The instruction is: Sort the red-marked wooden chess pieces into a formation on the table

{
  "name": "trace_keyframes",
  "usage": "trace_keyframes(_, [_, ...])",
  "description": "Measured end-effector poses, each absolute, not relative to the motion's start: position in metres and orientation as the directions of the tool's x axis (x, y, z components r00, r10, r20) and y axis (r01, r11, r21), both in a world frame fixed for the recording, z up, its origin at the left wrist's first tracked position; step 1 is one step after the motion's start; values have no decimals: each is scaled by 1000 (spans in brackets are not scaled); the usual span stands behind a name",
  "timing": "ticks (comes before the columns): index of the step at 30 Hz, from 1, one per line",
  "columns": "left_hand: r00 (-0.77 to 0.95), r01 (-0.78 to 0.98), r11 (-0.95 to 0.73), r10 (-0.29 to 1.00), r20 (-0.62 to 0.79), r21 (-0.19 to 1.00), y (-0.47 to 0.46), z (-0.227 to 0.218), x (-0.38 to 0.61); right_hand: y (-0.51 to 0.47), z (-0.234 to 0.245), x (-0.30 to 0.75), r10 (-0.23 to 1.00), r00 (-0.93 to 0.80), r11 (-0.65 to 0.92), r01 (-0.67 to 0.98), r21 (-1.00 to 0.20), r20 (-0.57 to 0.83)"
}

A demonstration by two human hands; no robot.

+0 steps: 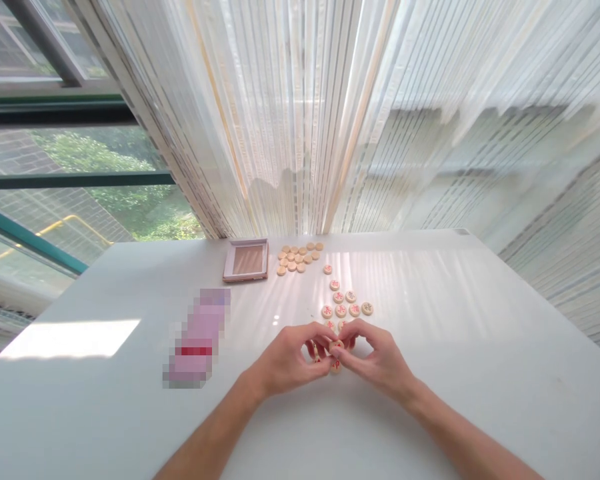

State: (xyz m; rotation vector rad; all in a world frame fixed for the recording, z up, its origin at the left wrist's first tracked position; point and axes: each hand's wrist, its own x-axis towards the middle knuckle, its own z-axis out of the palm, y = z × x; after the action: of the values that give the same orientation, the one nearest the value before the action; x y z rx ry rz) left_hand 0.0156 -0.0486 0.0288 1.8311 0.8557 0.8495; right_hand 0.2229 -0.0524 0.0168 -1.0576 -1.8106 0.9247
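Note:
My left hand (291,362) and my right hand (377,360) meet over the white table (455,320), fingertips pinched together on a round wooden game piece (336,347) with a red mark. Another red-marked piece (335,366) lies just below the fingers. Several more red-marked pieces (345,303) lie in a loose group just beyond my hands. Farther back sits a cluster of plain-faced wooden pieces (299,258). Some pieces under my fingers are partly hidden.
An open pink shallow box (247,261) rests at the back, left of the plain pieces. A blurred pink oblong object (200,338) lies left of my hands. Sheer curtains (330,113) hang behind the table; a window (70,187) is at left.

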Motion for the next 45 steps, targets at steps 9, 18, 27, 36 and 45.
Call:
trace_keyframes(9, [510,282,-306,851,129,909,-44,34,7,-52,19,223,893,-318,413,295,-862,319])
trace_keyframes(18, [439,542,-244,898,-22,804,-27,47,-31,-52,20,228,885,-254,457,307,-835,391])
trace_keyframes(27, [466,672,-224,869,-168,705,-27,42,-35,-49,20,227,887,-231,458,325,-827,400])
trace_keyframes(36, [473,694,-236,862,-183,680,-29,40,-33,-51,23,227,886,-227,460,329,-825,404])
trace_keyframes(45, [477,704,-252,860,-180,664,-30,42,-31,-44,23,236,897,-178,441,368,-819,404])
